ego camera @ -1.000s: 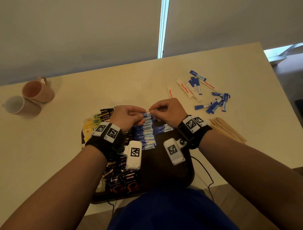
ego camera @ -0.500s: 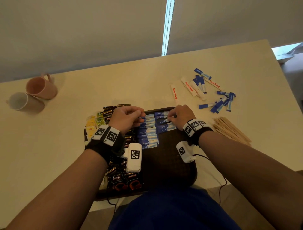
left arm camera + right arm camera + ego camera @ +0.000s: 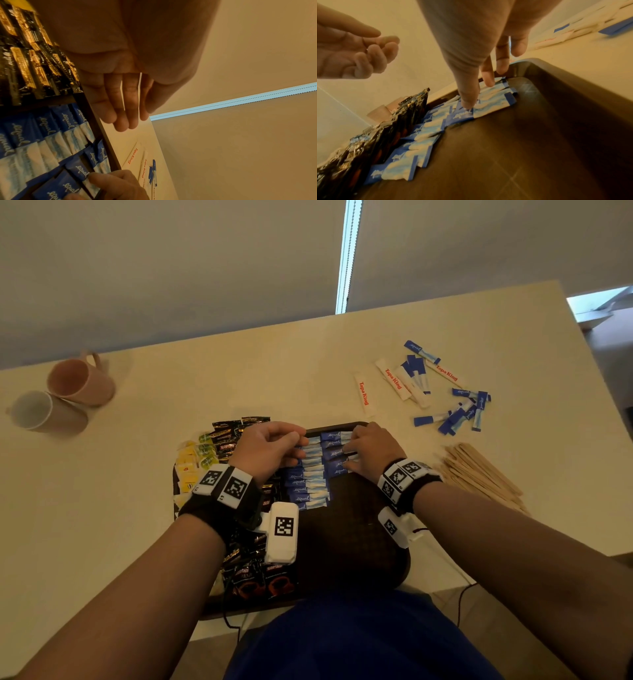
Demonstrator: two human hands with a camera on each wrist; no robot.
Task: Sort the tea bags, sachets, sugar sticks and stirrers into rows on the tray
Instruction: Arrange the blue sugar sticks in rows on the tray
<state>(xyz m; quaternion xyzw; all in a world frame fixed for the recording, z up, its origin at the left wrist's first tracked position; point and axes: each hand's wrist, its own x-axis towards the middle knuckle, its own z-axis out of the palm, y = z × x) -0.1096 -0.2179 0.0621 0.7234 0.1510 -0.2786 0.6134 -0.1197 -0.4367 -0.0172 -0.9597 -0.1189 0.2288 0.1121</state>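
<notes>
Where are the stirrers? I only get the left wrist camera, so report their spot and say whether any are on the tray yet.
Observer: The wooden stirrers lie in a pile on the table, just right of the tray. None is on the tray.
Operator: Now report the tea bags.
Observer: The yellow tea bags sit at the tray's left edge, beside the black sachets.
Operator: List anything else lying out of my sight.
Observer: The two mugs are close together at the table's far left, off the tray.
</notes>
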